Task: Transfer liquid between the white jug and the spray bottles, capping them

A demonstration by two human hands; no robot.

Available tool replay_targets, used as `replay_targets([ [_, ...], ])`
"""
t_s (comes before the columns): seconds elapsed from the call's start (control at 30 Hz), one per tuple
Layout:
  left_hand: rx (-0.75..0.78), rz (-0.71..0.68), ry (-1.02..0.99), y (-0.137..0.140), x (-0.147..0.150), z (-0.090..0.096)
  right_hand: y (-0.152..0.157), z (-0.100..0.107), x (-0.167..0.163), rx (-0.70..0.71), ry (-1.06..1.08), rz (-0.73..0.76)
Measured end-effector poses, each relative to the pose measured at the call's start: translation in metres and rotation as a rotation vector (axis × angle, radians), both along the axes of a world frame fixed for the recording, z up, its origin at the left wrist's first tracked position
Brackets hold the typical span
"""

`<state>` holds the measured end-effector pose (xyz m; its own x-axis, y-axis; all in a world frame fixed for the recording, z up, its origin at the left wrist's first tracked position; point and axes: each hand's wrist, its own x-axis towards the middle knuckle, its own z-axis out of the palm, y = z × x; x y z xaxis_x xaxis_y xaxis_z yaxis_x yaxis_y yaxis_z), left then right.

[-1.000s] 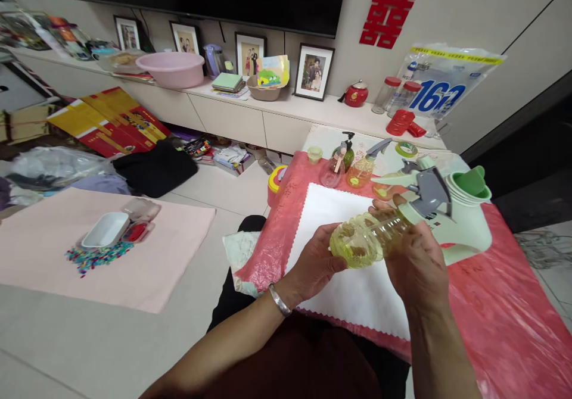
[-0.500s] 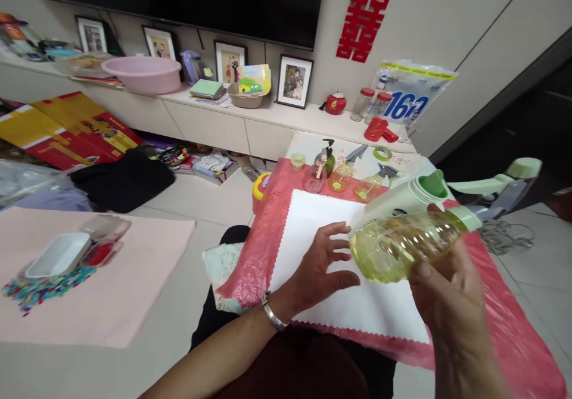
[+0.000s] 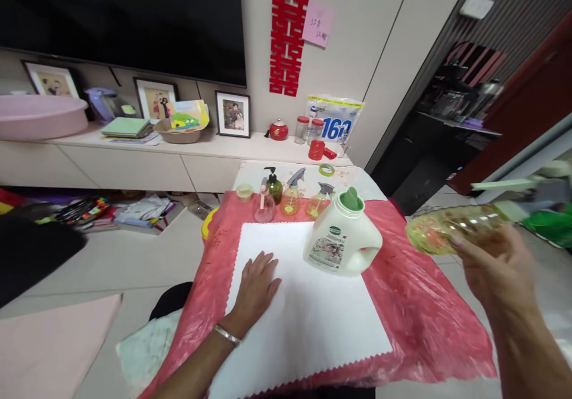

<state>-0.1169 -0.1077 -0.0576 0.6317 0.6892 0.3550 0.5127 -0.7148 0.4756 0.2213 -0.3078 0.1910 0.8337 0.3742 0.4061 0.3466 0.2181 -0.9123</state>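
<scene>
Nearest, in front of the white jug (image 3: pixel 342 241) and to its left, the left hand (image 3: pixel 257 292) rests palm down on the white mat (image 3: pixel 308 327), fingers slightly parted, holding nothing. Well to the jug's right, the right hand (image 3: pixel 500 262) has its fingers wrapped around a large spray bottle (image 3: pixel 433 229). That bottle lies nearly level, its long axis running sideways: base toward the jug, blurred spray head (image 3: pixel 531 187) away from it. The right hand is thus the nearer one; the left is well apart, across the jug from the bottle. Behind the jug and to its left stand two small spray bottles (image 3: pixel 290 201), then a dark green pump bottle (image 3: pixel 276 192); farther behind it lies a green tape roll (image 3: pixel 328 170)
</scene>
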Motion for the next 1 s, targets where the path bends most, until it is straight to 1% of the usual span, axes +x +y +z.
replay_targets([
  [0.1,0.129,0.032,0.093,-0.001,0.004,-0.001,0.013,-0.030,0.047,-0.101,0.004,0.016],
  [0.2,0.225,0.050,0.150,-0.005,0.006,0.004,0.032,-0.058,0.075,-0.180,0.019,0.049],
  [0.37,0.342,0.070,0.210,-0.006,0.006,0.005,0.078,-0.096,0.102,-0.233,0.036,0.128],
  [0.5,0.432,0.076,0.225,-0.005,0.006,0.003,0.115,-0.125,0.121,-0.236,0.029,0.234],
  [0.67,0.551,0.067,0.221,-0.003,0.004,0.004,0.150,-0.162,0.143,-0.265,0.011,0.331],
  [0.83,0.588,0.067,0.237,-0.002,0.003,0.004,0.171,-0.188,0.158,-0.298,-0.003,0.385],
  [1.0,0.595,0.067,0.236,-0.001,0.004,0.003,0.178,-0.203,0.167,-0.383,-0.009,0.391],
])
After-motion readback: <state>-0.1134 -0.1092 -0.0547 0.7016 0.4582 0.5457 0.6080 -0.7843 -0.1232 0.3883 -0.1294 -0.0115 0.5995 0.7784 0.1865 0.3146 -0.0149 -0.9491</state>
